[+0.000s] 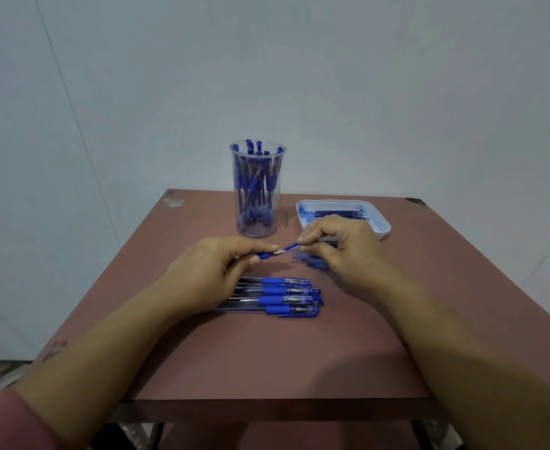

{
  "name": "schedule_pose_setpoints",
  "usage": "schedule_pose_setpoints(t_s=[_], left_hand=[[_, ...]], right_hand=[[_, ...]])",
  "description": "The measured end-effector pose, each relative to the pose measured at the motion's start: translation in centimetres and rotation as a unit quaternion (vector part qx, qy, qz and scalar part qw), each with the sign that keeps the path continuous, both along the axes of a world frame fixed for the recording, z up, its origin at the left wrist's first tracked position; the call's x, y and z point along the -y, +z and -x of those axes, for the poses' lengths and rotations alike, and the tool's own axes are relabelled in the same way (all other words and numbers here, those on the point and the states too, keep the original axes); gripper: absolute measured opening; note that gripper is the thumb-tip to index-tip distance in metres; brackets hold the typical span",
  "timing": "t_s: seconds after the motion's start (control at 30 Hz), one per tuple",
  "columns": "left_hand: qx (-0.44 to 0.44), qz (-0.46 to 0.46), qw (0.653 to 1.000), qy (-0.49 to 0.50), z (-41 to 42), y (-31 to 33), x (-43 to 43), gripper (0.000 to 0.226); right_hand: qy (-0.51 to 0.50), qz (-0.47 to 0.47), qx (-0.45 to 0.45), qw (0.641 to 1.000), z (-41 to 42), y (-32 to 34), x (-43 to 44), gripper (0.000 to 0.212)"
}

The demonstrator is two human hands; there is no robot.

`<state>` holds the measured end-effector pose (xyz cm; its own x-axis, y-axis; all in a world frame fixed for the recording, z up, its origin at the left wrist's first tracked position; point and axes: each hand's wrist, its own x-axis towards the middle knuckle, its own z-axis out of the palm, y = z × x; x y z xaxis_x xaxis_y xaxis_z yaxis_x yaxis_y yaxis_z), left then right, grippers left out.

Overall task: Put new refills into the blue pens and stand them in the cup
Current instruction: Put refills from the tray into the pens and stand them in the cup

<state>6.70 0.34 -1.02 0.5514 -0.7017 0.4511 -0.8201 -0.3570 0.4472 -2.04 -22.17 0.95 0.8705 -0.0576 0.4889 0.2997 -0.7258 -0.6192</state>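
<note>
Reddish-brown surface (pixel 267 358), pale grey wall (pixel 364 92) behind. My left grip (pixel 215 264) pinches one blue pen (pixel 265 255). My right grip (pixel 338 245) pinches the one refill (pixel 291 246) sticking from its tip. From my hands, four capped pens (pixel 276 295) lie at 6 o'clock, one clear cup (pixel 256 203) of pens stands at 12, and one white tray (pixel 380 219) sits at 2.

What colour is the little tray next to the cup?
The tray is white with blue ink stains, seen in the head view.
</note>
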Motion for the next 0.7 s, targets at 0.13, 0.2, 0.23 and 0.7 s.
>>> schedule_pose_setpoints(t_s=[0.13,0.2,0.23,0.7], left_hand=[[0.048,0.004,0.999,0.012,-0.2,-0.1,-0.8,0.032],[0.076,0.006,0.997,0.027,0.0,0.0,-0.7,0.030],[0.089,0.007,0.995,0.034,0.1,0.0,-0.7,0.028],[0.079,0.026,0.996,0.042,-0.2,-0.2,-0.7,0.028]], right_hand=[[-0.017,0.019,-0.045,0.999,0.1,-0.1,0.8,0.014],[-0.028,0.042,-0.050,0.997,-0.1,-0.1,0.4,0.015],[-0.029,0.060,-0.053,0.996,-0.2,0.0,0.1,0.016],[-0.007,0.137,-0.070,0.988,0.3,0.4,-1.0,0.015]])
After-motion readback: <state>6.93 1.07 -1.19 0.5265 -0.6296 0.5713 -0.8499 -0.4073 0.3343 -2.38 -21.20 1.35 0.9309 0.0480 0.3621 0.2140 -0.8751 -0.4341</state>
